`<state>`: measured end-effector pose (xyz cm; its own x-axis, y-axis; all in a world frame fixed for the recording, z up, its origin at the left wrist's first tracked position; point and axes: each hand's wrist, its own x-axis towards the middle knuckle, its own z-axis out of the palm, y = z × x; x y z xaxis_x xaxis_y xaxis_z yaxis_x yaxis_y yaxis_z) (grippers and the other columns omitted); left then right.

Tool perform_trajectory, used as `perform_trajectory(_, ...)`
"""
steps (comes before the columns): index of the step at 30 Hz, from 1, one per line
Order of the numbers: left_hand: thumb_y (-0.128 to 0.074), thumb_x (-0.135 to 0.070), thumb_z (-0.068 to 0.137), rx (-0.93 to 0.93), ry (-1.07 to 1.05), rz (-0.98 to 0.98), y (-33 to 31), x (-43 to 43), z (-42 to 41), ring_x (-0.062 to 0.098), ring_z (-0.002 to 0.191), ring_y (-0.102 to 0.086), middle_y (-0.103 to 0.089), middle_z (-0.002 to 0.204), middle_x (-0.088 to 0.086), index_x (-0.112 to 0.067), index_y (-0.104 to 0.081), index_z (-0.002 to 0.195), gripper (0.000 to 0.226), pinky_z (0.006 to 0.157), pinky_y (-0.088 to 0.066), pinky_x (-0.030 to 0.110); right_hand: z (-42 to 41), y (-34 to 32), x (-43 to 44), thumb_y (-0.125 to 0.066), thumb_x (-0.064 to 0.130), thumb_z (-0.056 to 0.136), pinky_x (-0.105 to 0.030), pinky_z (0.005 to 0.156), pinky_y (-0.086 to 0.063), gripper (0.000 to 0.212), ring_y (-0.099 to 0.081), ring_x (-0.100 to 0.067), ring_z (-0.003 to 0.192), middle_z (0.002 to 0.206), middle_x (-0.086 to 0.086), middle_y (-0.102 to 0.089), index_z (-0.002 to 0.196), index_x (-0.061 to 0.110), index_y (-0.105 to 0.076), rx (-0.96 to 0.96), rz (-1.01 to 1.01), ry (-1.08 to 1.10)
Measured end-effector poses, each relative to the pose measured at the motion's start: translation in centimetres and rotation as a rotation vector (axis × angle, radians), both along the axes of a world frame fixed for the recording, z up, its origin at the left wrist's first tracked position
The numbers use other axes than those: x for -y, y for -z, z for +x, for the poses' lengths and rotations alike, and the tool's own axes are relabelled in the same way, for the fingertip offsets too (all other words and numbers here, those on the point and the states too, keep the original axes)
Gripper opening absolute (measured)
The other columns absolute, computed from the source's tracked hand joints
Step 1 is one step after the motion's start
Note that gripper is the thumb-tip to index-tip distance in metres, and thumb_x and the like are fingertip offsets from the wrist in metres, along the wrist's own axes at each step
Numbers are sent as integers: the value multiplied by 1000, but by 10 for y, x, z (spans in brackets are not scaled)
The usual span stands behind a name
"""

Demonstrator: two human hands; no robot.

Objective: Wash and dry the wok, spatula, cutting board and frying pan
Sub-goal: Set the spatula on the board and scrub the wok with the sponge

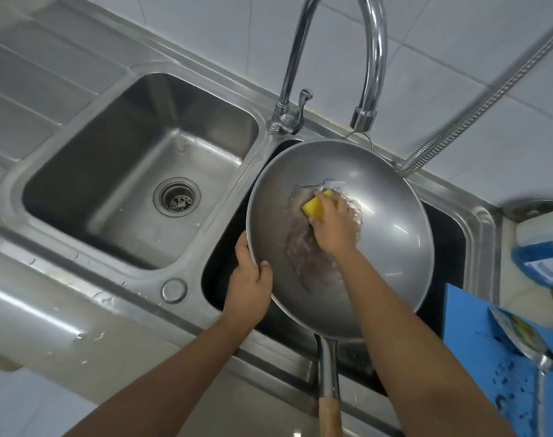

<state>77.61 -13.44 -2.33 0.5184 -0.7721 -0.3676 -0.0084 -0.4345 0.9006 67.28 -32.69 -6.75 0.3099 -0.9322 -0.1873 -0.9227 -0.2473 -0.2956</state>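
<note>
A grey metal wok with a wooden-ended handle sits tilted over the right sink basin, under the tap. My left hand grips the wok's left rim, thumb inside. My right hand holds a yellow sponge pressed against the wok's inner surface, where water and a murky smear lie. A blue cutting board lies at the right, with a metal spatula resting on it. The frying pan is not in view.
The chrome gooseneck tap arches over the wok. The left basin with its drain lies to the left, a ridged draining board beyond. A metal hose crosses the tiled wall. A blue-liquid bottle stands at right.
</note>
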Motion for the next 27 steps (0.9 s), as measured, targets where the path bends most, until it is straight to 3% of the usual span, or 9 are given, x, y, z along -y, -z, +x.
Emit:
perform_trajectory(4,-44,-15,100,-20,11,6,-1,-1,1,5,88,-61,-61,106,-4,-31,-10,152,64,75,-49,22,-51,5,1,-51,36,96,-54,107,-28,59,-33,-38,132,152,-11,-29,148,39,-24,-192,-122,216)
perform_trajectory(6,-44,-14,100,-23,16,2,-2,0,1,2,85,-60,-60,102,-8,-33,-10,152,65,69,-45,18,-68,7,-26,-52,37,94,-52,108,-27,72,-37,-40,128,153,-12,-30,154,28,-12,-206,-110,229)
perform_trajectory(8,-44,-14,99,-25,12,-4,-2,-1,1,2,85,-60,-60,102,-7,-32,-10,152,65,72,-47,22,-71,5,-63,-50,37,94,-52,112,-22,79,-34,-39,132,154,-15,-28,154,14,-4,-190,-39,230)
perform_trajectory(13,-45,-13,98,38,13,19,0,-1,1,21,84,-64,-65,107,9,-27,-10,152,66,78,-54,38,-18,-7,-112,-46,39,98,-50,118,-14,78,-18,-31,143,160,-10,-12,153,16,4,104,229,54)
perform_trajectory(16,-45,-13,98,82,34,1,2,0,1,21,88,-65,-66,112,8,-26,-11,152,65,80,-55,38,24,-4,-89,-48,34,98,-50,119,-13,73,-12,-29,146,161,-7,-7,153,17,-3,292,178,-73)
perform_trajectory(19,-45,-17,99,37,39,9,6,-1,2,17,96,-65,-63,118,3,-33,-10,151,64,87,-55,40,44,3,-28,-47,37,99,-50,120,-9,70,-7,-29,148,162,-9,-1,153,13,-8,263,34,-143)
perform_trajectory(22,-43,-20,100,-9,48,12,7,-1,4,14,95,-64,-63,116,2,-36,-8,151,63,87,-55,38,37,7,31,-44,42,98,-52,119,-5,72,-2,-33,148,162,-13,4,153,10,-9,128,-133,-7)
perform_trajectory(25,-43,-21,101,-14,48,2,7,-1,4,13,94,-64,-62,114,0,-37,-6,151,64,87,-56,38,36,3,42,-43,41,99,-55,118,-4,76,3,-34,148,161,-15,11,154,8,-3,181,-74,349)
perform_trajectory(27,-43,-21,101,-12,51,14,8,-1,4,13,89,-65,-64,109,1,-38,-6,150,64,84,-57,41,47,2,22,-41,41,100,-52,119,-4,74,4,-34,149,161,-16,13,155,15,2,269,-45,271)
